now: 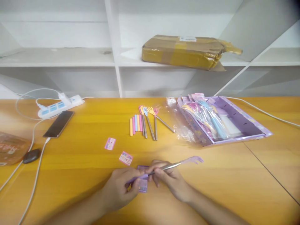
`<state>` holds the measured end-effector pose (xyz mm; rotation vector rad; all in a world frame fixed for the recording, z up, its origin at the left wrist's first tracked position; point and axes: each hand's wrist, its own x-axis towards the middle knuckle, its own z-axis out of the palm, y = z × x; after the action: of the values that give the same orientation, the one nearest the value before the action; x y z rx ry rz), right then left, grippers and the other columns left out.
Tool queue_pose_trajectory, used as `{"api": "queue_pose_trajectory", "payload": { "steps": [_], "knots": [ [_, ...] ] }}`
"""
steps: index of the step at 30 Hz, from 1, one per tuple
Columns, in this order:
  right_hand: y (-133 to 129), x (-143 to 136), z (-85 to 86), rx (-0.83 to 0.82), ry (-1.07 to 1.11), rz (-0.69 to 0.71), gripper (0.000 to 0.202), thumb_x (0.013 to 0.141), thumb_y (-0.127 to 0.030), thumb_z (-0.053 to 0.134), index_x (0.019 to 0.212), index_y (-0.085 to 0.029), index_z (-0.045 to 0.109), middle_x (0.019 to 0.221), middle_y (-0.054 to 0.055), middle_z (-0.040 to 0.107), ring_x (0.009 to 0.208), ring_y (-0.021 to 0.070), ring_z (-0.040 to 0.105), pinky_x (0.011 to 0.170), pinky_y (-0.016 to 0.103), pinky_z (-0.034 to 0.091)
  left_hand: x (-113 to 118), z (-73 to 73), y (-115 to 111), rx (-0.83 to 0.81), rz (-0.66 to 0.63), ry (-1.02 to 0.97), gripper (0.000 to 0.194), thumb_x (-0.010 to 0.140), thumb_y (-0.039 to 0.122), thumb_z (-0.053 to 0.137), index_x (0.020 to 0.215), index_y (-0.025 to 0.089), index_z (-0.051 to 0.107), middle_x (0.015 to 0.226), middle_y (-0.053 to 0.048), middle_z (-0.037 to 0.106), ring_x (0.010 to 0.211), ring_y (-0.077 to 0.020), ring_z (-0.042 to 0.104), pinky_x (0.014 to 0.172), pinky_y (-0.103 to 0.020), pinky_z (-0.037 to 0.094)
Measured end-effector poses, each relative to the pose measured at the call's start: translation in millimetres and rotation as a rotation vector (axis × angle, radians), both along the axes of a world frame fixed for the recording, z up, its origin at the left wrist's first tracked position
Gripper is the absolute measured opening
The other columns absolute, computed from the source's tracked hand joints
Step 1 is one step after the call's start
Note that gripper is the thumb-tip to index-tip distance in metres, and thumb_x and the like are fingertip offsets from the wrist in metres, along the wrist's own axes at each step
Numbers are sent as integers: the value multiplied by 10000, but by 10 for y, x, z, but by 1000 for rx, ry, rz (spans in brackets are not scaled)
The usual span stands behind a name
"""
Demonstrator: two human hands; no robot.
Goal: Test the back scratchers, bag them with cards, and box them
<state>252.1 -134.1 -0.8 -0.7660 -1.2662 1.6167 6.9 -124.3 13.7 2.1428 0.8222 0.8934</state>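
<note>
My left hand [123, 189] is closed round a purple handle sleeve [143, 177]. My right hand [167, 178] grips the metal rod of a back scratcher [172, 166], whose purple claw points right. The rod's lower end meets the purple sleeve between my hands. A purple card [142, 186] lies beneath them, partly covered. Two pink-edged cards [110, 143] lie to the upper left. Farther back, several coloured sleeves [136, 125] are lined up beside several metal scratchers [150, 125] with yellow, blue and pink claws.
A purple box [243, 122] with bagged scratchers stands at the right, clear plastic bags [185, 131] beside it. At the left are a power strip [61, 106], phone [59, 124], black mouse-like object [32, 156], cables and an orange bag [12, 148]. A taped carton [182, 51] sits on the shelf.
</note>
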Motion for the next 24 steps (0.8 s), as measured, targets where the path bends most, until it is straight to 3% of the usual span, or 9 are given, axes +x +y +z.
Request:
{"api": "queue_pose_trajectory", "payload": {
  "steps": [3,5,8,11,14,16,19,24],
  "knots": [
    [-39,-79,7,4,-24,42,338,1102,-454,605,1083,-203,831,879,31,616,621,97,541,594,268,423,42,3,-34,-50,27,-29,106,1000,152,589,951,204,666,643,48,571,526,-89,464,538,-207,390],
    [-8,-69,-8,12,-33,20,346,1073,-508,643,1131,-220,825,859,12,555,623,98,478,590,273,375,40,14,-31,-74,47,-32,87,992,163,603,931,203,652,628,59,532,515,-83,413,519,-206,355],
    [125,58,0,40,85,-144,463,1016,-655,649,1179,-249,802,770,-18,443,627,126,388,582,289,299,-1,31,3,-113,54,-52,85,986,176,616,986,194,699,651,49,565,520,-80,405,518,-206,342],
    [254,239,79,122,205,-371,496,1043,-691,544,999,-262,789,717,-26,372,586,138,313,586,316,282,-44,38,43,-255,65,-98,104,997,215,621,995,183,719,642,39,597,508,-80,390,501,-207,318],
    [288,372,153,207,110,-474,560,1075,-660,486,796,-250,745,719,10,429,594,164,357,599,348,315,-59,34,69,-441,59,-154,142,1018,276,612,976,171,698,769,-27,732,563,-98,505,536,-207,379],
    [274,415,159,232,-4,-521,548,1080,-637,503,781,-248,744,736,40,487,634,193,422,600,358,332,-56,25,78,-505,51,-183,161,1020,298,610,966,165,682,844,-63,777,604,-111,562,561,-211,415],
    [253,420,117,236,-119,-528,497,1089,-595,538,837,-228,757,760,56,552,639,189,472,569,342,323,-44,13,86,-502,67,-184,147,1007,280,617,942,161,672,768,-37,748,549,-89,500,527,-197,368],
    [213,298,37,221,-144,-389,479,1110,-555,529,886,-199,758,763,41,595,561,138,473,533,308,335,-17,37,86,-391,91,-150,118,995,237,619,961,160,701,719,-3,698,516,-73,441,503,-191,321]
  ]
}}
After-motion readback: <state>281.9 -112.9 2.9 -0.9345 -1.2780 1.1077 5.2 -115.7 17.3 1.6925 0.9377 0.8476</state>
